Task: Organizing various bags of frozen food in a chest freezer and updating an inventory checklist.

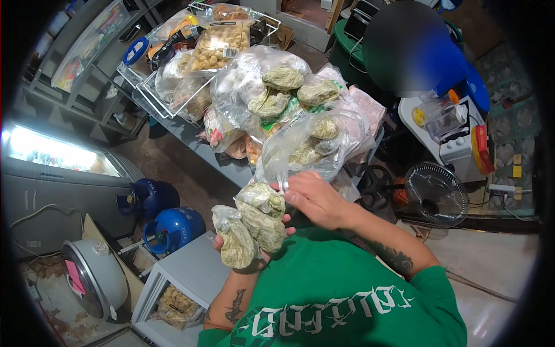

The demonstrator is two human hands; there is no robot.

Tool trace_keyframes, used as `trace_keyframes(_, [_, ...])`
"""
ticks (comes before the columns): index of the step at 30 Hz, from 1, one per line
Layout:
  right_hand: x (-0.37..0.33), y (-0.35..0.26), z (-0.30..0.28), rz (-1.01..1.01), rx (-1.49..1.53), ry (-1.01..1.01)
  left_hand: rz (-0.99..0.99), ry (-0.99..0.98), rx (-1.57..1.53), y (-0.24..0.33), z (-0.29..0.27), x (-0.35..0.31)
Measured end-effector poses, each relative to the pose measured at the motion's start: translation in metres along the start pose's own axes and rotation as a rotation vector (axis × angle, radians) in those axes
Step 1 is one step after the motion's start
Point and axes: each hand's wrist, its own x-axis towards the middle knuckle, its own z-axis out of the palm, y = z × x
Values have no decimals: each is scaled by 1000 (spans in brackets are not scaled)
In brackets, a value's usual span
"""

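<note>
- Cradling three plastic packets of pale-green powder (260,222) in the left hand (266,258), with curled fingers partly hidden beneath.
- Pinching the edge of a large clear plastic bag (288,139) with the right hand's (315,199) fingertips.
- Can see two similar packets (325,129) inside that bag, near three more packets (269,104) atop other bags (240,75).

Table (199,155) before the person. On it: wire basket (144,87) far left, plastic bag (352,130) nearer, to the right. Left of table: gas cylinders (182,228); cooker (107,277) farther left. Right: fan (436,194). Packets (261,222) in left hand (261,263); right hand (317,196) beside.
</note>
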Motion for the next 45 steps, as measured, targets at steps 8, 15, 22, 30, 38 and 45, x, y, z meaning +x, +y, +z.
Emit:
trace_keyframes(8, [-26, -38, -6, -101, -278, 383, -146, -94, -135, 1, 3, 1])
trace_keyframes(15, [-48, -33, 4, -198, -216, 297, -162, -43, 217, -4, -1, -17])
trace_keyframes(22, [-56, -24, -61, 46, 409, 583, -252, -217, -52, 5, -12, 2])
trace_keyframes(30, [-3, -11, -76, 188, -72, -287, -506, -181, 50, 20, 3, 39])
trace_keyframes(38, [16, 39, -97, 458, 570, -117, -445, -443, -13, 14, 32, 41])
trace_keyframes(45, [66, 72, -72, 684, 819, -183, -550, -458, 113, 8, 52, 52])
